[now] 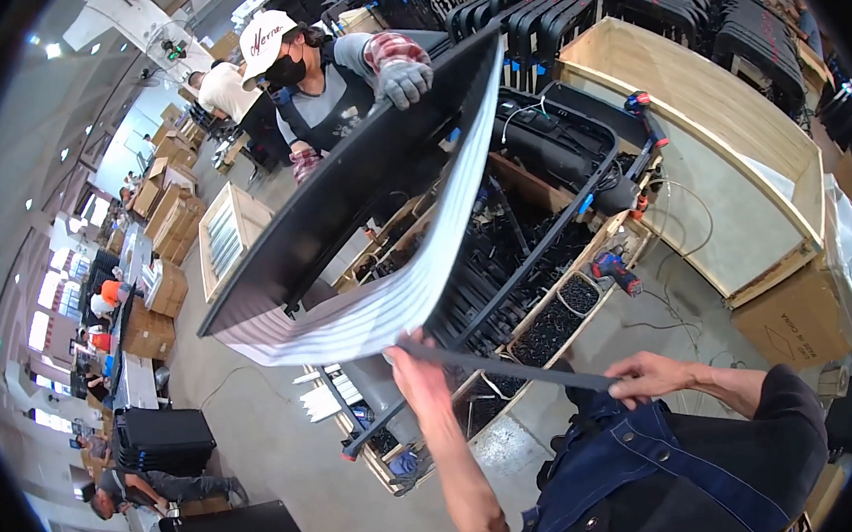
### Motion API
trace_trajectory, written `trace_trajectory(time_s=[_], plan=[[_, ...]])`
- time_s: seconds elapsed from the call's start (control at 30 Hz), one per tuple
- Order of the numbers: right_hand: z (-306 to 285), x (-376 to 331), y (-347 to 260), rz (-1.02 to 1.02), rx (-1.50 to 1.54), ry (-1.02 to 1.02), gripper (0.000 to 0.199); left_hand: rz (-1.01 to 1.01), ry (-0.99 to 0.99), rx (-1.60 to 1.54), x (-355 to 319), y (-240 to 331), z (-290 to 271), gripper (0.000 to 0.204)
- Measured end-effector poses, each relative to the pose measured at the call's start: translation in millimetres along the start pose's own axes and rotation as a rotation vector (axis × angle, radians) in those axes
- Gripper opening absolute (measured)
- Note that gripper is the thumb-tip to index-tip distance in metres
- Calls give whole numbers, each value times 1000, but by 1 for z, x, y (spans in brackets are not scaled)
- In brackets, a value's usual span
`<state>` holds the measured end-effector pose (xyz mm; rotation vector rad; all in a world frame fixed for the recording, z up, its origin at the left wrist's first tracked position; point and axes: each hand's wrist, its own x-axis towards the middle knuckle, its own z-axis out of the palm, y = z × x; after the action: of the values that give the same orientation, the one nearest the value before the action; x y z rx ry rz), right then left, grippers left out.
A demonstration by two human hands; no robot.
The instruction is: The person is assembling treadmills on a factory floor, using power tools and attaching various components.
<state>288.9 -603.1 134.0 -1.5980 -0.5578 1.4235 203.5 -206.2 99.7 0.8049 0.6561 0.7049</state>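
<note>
A large dark flat panel (342, 193) with a pale sheet (417, 276) bending off its underside hangs tilted over the workbench. My left hand (416, 370) reaches up and touches the sheet's lower edge. My right hand (651, 374) grips one end of a long thin dark strip (512, 367) that runs back to my left hand. Across the bench a co-worker's gloved hand (401, 76) holds the panel's top edge.
A wooden-framed workbench (597, 244) holds black parts, trays of screws (554, 326) and a cordless drill (616, 270). A large wooden crate (734, 146) stands to the right. Stacks of black frames line the back. Cardboard boxes and other people are at the left.
</note>
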Motion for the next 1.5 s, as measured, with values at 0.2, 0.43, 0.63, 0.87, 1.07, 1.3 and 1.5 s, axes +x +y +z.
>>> trace_trajectory(time_s=[0.2, 0.43, 0.63, 0.87, 1.07, 1.3, 1.5], plan=[[-34, 144, -97, -310, -204, 178, 50, 176, -107, 848, 74, -28, 5, 58], [-54, 315, -140, -371, -227, 310, 51, 84, -162, 1184, 102, -91, -23, 41], [-26, 361, -133, -403, -243, 474, 50, -90, -244, 1231, 117, -80, -29, 39], [-25, 395, -93, -338, 357, 128, 47, -29, -246, 942, 92, 2, -16, 52], [-33, 398, -100, -139, 319, -120, 39, 268, 14, 13, 74, 114, 9, 72], [-32, 389, -114, -149, 144, -44, 44, 232, 305, 123, 94, 145, 20, 37], [-83, 354, -117, -102, 39, -13, 71, 278, 430, 44, 83, 105, 8, 26]])
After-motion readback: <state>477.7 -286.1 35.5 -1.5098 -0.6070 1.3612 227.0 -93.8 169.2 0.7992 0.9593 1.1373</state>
